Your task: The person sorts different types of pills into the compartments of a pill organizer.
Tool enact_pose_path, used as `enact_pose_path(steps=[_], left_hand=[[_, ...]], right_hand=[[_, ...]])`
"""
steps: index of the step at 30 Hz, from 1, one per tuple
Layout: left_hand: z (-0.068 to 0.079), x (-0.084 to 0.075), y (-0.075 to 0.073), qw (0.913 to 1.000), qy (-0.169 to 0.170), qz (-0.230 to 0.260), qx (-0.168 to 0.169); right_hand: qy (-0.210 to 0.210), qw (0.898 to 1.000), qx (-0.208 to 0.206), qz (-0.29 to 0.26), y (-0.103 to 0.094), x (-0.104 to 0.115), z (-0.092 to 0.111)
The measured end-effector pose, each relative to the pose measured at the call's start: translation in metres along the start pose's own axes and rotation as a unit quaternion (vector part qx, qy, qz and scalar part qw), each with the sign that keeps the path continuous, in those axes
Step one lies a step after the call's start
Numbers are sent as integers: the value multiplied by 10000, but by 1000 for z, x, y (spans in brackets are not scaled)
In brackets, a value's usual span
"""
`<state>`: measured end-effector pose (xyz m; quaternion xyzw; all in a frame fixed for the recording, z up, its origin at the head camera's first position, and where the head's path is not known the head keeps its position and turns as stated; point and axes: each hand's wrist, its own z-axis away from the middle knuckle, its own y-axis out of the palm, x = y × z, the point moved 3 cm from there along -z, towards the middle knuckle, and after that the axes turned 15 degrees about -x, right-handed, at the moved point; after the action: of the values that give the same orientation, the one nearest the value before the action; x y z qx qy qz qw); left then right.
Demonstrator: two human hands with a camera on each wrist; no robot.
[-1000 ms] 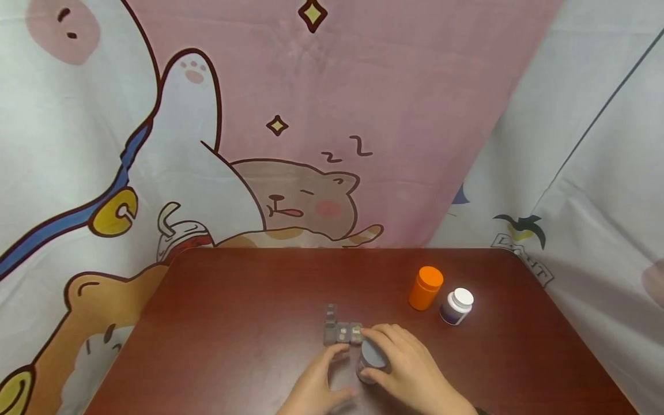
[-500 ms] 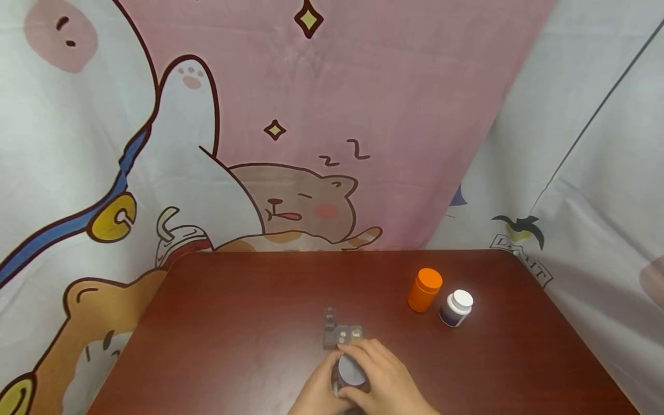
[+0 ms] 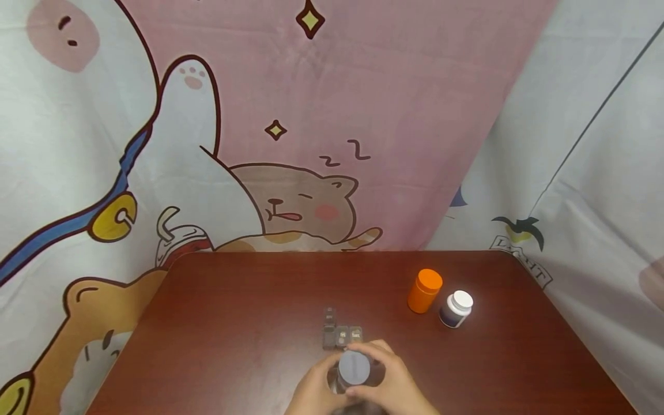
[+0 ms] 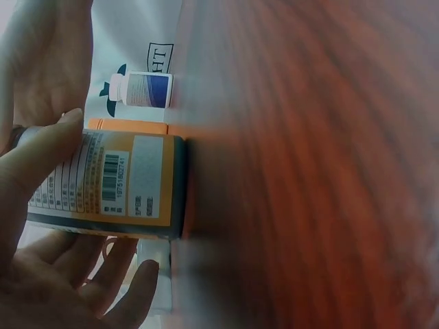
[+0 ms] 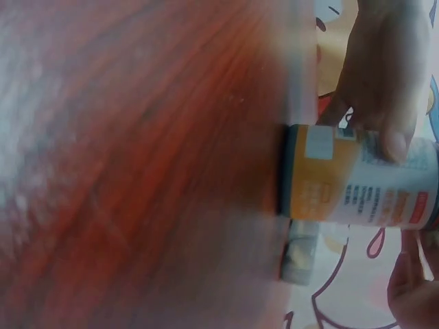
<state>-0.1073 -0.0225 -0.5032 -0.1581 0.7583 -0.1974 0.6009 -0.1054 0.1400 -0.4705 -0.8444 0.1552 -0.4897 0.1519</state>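
Observation:
A pill bottle with a grey-blue cap [image 3: 354, 368] is between my hands near the table's front. In the left wrist view, its white and orange label [image 4: 147, 178] carries a barcode, and its dark base is low at the tabletop. My left hand [image 3: 313, 389] grips the bottle's body, its thumb [image 4: 48, 147] lying across the label. At the cap, my right hand [image 3: 390, 385] has thumb and index finger curled round the rim. Just beyond stands a clear grey pill organizer [image 3: 329, 339] with small lidded compartments, partly hidden by the right fingers.
An orange bottle [image 3: 424, 291] and a white bottle [image 3: 455, 309] with a purple label stand at the back right of the brown table [image 3: 249, 300]. Behind the table hangs a printed cloth [image 3: 404, 115].
The right hand has brought the bottle left and nearer to me. My left hand, earlier apart from it, has taken hold of its body, while the right fingers have shifted round the cap.

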Motion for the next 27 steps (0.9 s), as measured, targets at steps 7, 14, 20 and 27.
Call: enact_pose_path(steps=[7,14,20,27], left_hand=[[0,2,-2,9996,236,-121,89],[1,2,-3,9994,59,-127,306],[1,2,-2,9993,-48,-151,342],[-1,3,0,9994,-63,-11,355]], right_hand=[[-503,9969,475,-372,-3,-7,-8],[-822,9823,1609,-486,-8,-6,-22],[-1002,9759,1889,-433,-9,-2,-26],[-468,9878,1463,-256,-16,-5,-11]])
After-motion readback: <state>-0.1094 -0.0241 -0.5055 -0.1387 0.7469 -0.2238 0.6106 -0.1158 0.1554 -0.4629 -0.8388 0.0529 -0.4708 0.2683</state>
